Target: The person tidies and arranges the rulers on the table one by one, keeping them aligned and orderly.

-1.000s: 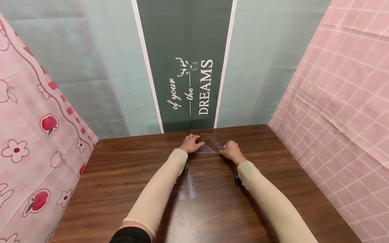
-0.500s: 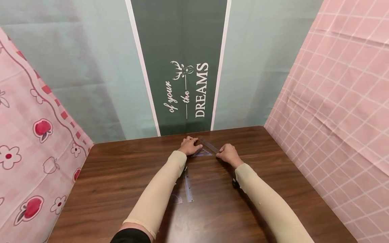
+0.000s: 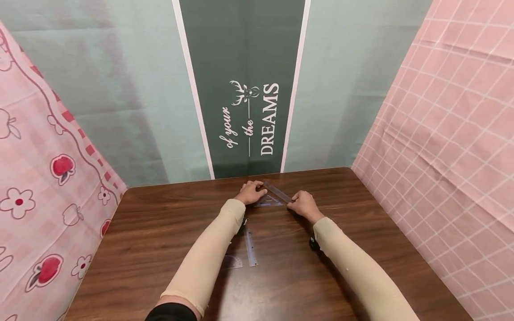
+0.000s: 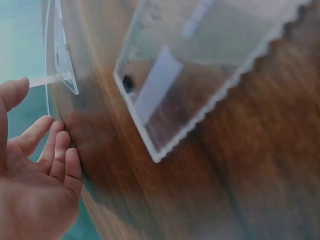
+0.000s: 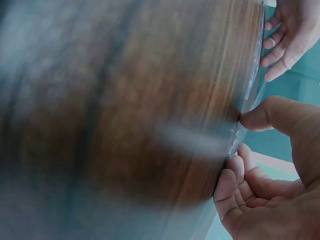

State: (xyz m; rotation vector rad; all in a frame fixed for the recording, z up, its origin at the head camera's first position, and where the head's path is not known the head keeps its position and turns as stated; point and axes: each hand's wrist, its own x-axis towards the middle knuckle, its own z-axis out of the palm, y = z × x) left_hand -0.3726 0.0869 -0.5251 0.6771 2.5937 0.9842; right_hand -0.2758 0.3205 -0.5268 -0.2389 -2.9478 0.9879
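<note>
At the far side of the table, my right hand (image 3: 304, 205) pinches the near end of a clear ruler (image 3: 278, 193) between thumb and fingers. The ruler slants along the right side of a clear triangular set square (image 3: 269, 203) lying on the wood. My left hand (image 3: 250, 192) is at the other end, with its fingers loosely extended and the index fingertip right at the ruler's far end. In the left wrist view, its thumb (image 4: 17, 92) stands apart from the fingers, beside the set square (image 4: 64, 57). The left hand hides part of the set square's left corner in the head view.
A second clear ruler (image 3: 250, 249), wavy along one edge in the left wrist view, lies under my left wrist. Beside it a clear protractor (image 3: 234, 262) is partly hidden by the left sleeve (image 3: 205, 254). The brown table (image 3: 313, 285) ends at a green curtain (image 3: 249, 165).
My right hand has brought the ruler left and down against the set square's slanted side. The left hand stays by the set square, its index fingertip now meeting the ruler's far end.
</note>
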